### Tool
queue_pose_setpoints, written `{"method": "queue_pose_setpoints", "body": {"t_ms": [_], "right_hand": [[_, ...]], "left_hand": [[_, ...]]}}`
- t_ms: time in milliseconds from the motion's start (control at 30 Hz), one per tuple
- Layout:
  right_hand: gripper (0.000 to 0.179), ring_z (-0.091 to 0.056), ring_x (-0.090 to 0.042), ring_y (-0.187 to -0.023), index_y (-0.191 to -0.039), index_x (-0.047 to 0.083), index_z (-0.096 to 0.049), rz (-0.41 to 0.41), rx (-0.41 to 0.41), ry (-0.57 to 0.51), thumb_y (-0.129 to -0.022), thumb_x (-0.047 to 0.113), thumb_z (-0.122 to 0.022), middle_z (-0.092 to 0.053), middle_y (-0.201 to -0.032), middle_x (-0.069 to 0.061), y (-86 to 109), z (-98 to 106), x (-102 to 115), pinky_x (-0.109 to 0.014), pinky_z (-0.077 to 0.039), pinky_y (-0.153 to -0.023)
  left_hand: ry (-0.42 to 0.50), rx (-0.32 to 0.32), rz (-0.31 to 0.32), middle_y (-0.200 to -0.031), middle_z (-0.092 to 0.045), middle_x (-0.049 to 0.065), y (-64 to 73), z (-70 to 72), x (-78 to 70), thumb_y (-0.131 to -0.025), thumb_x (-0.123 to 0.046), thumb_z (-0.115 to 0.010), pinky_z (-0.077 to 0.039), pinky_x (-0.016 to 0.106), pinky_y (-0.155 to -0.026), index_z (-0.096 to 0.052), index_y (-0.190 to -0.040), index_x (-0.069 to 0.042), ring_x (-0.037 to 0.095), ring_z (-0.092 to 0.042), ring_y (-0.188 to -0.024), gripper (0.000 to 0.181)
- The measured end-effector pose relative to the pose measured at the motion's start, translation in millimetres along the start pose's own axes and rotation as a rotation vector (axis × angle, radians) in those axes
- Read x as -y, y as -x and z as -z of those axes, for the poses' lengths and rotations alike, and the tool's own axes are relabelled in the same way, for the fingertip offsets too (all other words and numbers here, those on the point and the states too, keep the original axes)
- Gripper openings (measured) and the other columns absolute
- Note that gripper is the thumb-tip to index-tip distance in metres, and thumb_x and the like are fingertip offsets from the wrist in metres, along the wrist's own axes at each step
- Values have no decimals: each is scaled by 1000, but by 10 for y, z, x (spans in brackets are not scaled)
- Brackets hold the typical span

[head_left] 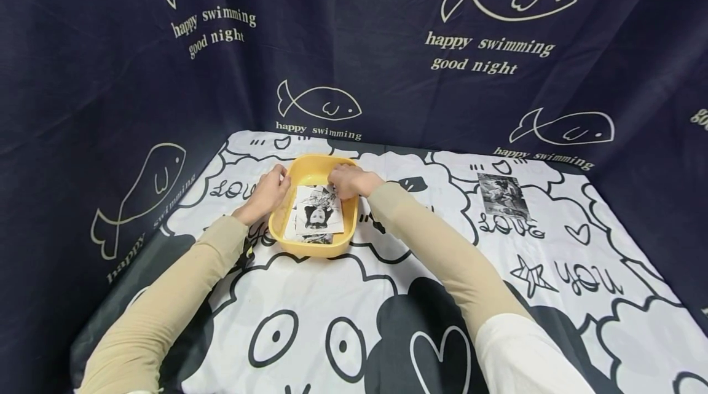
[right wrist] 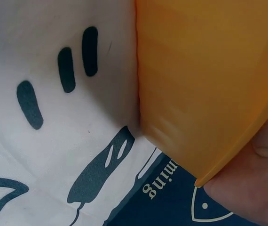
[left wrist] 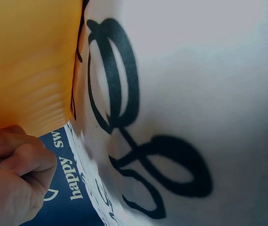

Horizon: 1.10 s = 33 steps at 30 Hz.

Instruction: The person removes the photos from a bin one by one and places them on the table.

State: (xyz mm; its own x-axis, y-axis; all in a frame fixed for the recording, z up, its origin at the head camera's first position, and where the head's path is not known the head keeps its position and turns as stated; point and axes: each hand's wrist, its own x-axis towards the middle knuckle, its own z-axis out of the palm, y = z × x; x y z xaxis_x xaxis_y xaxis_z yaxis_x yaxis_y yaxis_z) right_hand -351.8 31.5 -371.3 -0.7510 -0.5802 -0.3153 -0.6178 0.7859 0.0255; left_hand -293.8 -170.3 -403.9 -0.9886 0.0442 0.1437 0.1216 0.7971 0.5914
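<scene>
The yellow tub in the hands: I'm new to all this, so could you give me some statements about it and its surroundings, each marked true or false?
1. The left hand and the right hand both touch the yellow tub. True.
2. The yellow tub is empty. False: black-and-white pictures lie in it.
3. A dark picture lies on the patterned cloth, outside the yellow tub. True.
4. The right hand holds that dark picture. False: it is at the right side of the yellow tub, away from the dark picture.
5. Fish outlines and words are printed on the dark blue backdrop. True.
</scene>
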Motion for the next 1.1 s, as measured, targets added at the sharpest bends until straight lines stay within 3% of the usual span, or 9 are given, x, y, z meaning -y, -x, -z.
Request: {"method": "queue_pose_setpoints", "body": {"t_ms": [267, 500, 767, 933, 1100], "right_hand": [[23, -48, -20, -104, -108, 12, -60, 26, -10, -36, -85, 8, -64, -55, -114, -4, 6, -10, -24, -35, -41, -98], [24, -51, -19, -109, -114, 14, -62, 48, -23, -48, -91, 14, -61, -58, -119, -3, 15, -15, -40, -36, -40, -103], [23, -51, -18, -109, -112, 16, -66, 52, -42, -68, -90, 12, -59, -59, -120, -2, 29, -13, -45, -36, -41, -103], [16, -50, -17, -97, -103, 15, -66, 50, -42, -86, -89, 14, -59, -59, -110, -1, 31, -10, -46, -33, -42, -92], [7, -45, -18, -88, -92, 14, -63, 62, -30, -94, -87, 13, -58, -56, -98, -2, 43, -4, -38, -32, -37, -80]], "left_hand": [[-4, 3, 3, -76, -56, 12, 6, 1, -1, -101, -18, -40, -42, 25, -53, -49, -111, 0, 19, -52, -61, 23], [-5, -4, -5, -77, -57, 12, 10, 0, -2, -101, -18, -40, -43, 26, -54, -49, -110, 0, 20, -53, -61, 23], [-2, -5, -8, -76, -56, 12, 4, 3, -9, -101, -17, -40, -43, 25, -52, -50, -109, 1, 19, -53, -60, 22], [-3, -1, -6, -76, -56, 12, 4, 9, -13, -101, -17, -40, -43, 25, -53, -49, -109, 1, 19, -53, -60, 22], [-8, 1, -4, -76, -57, 12, 1, 7, -11, -101, -17, -40, -43, 25, -53, -49, -109, 1, 19, -54, -61, 22]]}}
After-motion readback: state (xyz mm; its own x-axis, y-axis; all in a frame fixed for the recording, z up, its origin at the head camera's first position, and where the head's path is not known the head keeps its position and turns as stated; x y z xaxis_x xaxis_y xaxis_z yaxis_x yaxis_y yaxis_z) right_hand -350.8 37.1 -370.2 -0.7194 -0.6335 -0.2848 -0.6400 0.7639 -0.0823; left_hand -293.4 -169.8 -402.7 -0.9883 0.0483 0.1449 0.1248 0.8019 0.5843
